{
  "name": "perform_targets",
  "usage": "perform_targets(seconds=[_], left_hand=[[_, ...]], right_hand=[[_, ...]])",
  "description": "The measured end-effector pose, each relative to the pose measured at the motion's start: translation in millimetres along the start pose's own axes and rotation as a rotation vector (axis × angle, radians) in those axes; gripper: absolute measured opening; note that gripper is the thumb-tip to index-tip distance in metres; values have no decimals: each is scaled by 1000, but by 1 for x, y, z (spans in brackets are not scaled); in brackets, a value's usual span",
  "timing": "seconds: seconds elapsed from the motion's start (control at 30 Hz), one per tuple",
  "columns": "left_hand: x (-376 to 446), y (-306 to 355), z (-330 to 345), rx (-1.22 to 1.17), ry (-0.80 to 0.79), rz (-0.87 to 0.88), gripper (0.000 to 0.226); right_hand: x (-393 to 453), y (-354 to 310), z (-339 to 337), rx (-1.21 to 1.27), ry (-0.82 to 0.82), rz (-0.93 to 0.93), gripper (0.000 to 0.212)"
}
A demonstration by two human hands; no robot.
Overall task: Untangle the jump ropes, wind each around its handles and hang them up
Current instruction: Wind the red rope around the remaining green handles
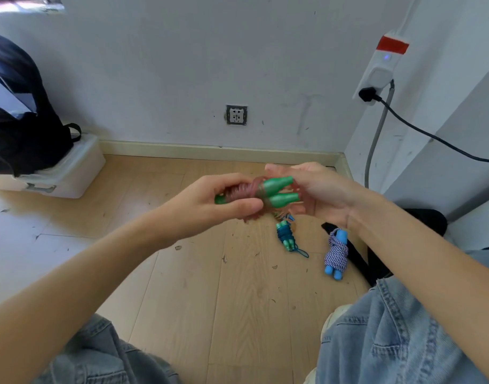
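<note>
Both hands (268, 194) hold the wound green-handled rope (261, 191) above bare floor (210, 273).

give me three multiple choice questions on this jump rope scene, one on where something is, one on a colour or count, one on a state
1. Where does the blue-handled rope bundle lie?
A. on the floor
B. on the plastic box
C. in the backpack

2. What colour are the handles of the rope being held?
A. yellow
B. green
C. black

3. What state is the held pink rope in?
A. stretched out straight
B. hung on the wall
C. coiled around its handles

Answers: 1 A, it lies on the wooden floor beside the teal rope bundle. 2 B, two green handle ends jut out between the left hand and right hand. 3 C, pink loops wrap the handles in the left hand's grip.
</note>
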State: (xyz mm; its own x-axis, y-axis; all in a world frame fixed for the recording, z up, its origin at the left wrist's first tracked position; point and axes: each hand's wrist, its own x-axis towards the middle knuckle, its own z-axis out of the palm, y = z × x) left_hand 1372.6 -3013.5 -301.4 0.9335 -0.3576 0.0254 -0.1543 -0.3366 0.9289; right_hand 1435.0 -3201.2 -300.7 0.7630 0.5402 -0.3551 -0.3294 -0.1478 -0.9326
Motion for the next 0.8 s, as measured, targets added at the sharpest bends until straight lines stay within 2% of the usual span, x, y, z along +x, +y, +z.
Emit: perform_targets(seconds=[0.17, 0.23, 0.3, 0.47, 0.57, 0.7, 0.8], left_hand=[[5, 0, 0, -567, 39, -136, 34], [6, 2, 1, -668, 61, -184, 35], [9, 2, 3, -635, 79, -201, 29], [10, -2, 7, -398, 67, -154, 25], [7, 0, 2, -251, 63, -98, 32], [8, 0, -1, -50, 127, -58, 24], [10, 3, 3, -10, 109, -27, 15]], right_hand=[[3, 1, 1, 228, 30, -191, 35], [4, 1, 3, 267, 37, -298, 26], [5, -1, 4, 321, 67, -360, 12], [6, -5, 2, 550, 105, -317, 6], [6, -4, 3, 582, 61, -227, 11], [7, -3, 6, 636, 43, -179, 13], [7, -4, 7, 677, 93, -182, 14]])
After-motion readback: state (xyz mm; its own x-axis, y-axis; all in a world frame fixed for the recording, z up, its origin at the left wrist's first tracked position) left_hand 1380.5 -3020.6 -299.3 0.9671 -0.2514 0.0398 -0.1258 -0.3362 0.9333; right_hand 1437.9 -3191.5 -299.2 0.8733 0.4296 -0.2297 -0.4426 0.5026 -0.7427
